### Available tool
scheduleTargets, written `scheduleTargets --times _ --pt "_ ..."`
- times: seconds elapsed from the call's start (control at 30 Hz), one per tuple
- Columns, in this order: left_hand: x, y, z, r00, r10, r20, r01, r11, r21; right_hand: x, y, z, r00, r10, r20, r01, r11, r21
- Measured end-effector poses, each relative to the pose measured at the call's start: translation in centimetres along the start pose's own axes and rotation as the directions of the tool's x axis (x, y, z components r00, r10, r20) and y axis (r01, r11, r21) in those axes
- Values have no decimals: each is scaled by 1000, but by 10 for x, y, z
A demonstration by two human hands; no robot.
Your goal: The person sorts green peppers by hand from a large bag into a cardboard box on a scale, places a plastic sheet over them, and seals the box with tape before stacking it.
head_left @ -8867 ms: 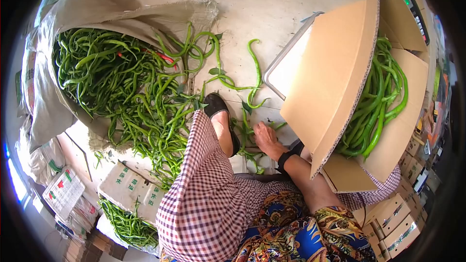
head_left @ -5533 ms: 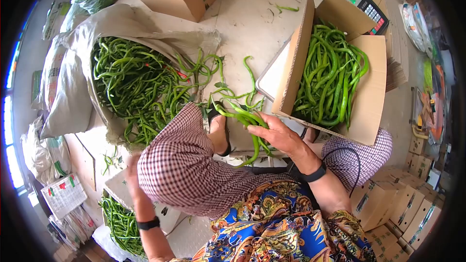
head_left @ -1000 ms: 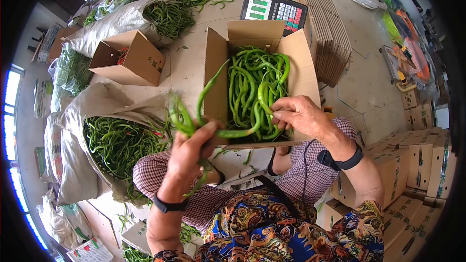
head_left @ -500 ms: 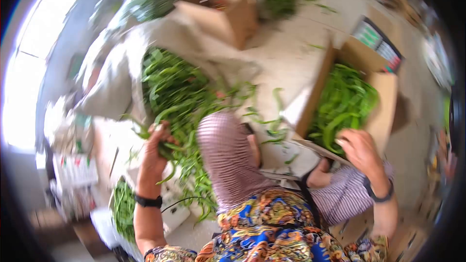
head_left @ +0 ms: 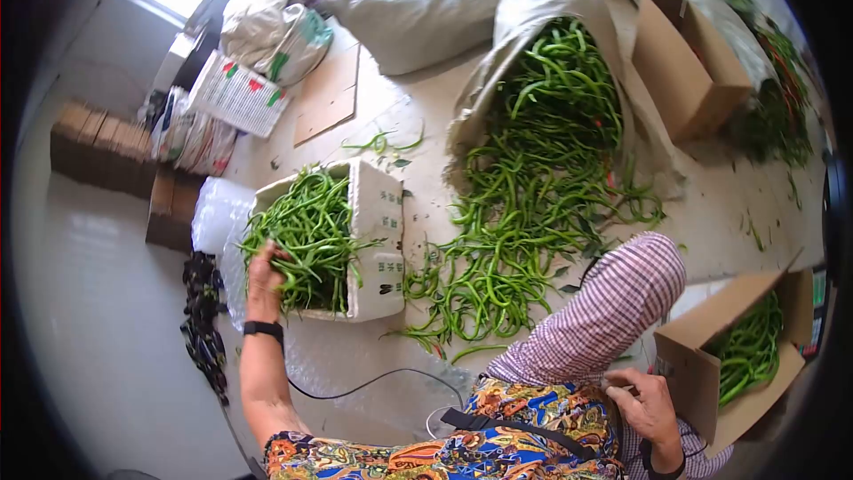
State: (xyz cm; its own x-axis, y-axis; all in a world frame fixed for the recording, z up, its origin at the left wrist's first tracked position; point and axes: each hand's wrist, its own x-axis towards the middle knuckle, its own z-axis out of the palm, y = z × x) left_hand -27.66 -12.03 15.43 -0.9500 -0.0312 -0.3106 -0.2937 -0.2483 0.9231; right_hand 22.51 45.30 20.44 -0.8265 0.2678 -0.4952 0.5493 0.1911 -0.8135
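My left hand (head_left: 265,277) reaches to the near left side of a white foam box (head_left: 378,244). Its fingers curl around some long green chili peppers (head_left: 306,236) at the edge of the heap that fills this box; the heap partly hides the fingertips. Above my lap, my right hand (head_left: 647,404) is loosely bent, thumb and fingers apart, with nothing visible in it. Just right of it stands an open cardboard box (head_left: 689,387) with more green peppers (head_left: 753,347) inside. Between the two boxes, loose peppers (head_left: 498,258) spill across the floor from a large woven sack (head_left: 475,116).
Another cardboard box (head_left: 689,80) stands at the back right, beside a pile of reddish and green peppers (head_left: 786,93). Bubble wrap (head_left: 218,213) lies left of the foam box. Stacked cardboard (head_left: 102,147) lines the left wall. A black cable (head_left: 382,378) crosses the floor before my lap.
The view has swung left, bringing the foam box toward the middle. My left hand, with peppers in it, has gone to that box. My right hand has left the peppers in the cardboard box.
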Motion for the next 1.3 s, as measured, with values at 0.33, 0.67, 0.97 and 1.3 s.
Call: scheduleTargets --times 0.33,0.67,0.97,1.3 --pt "17 -22 -38 610 747 -265 -334 546 768 33 18 -12 977 196 -88 -173 961 217" --pt "-61 -295 275 876 -160 454 -215 714 666 37 51 -20 853 464 -240 -337 840 424" --pt "13 -423 396 956 86 279 -291 189 938 58 124 19 713 580 -394 -110 647 754" --pt "-22 -371 376 977 25 212 -195 508 839 149 140 -7 860 479 -175 -248 693 676"
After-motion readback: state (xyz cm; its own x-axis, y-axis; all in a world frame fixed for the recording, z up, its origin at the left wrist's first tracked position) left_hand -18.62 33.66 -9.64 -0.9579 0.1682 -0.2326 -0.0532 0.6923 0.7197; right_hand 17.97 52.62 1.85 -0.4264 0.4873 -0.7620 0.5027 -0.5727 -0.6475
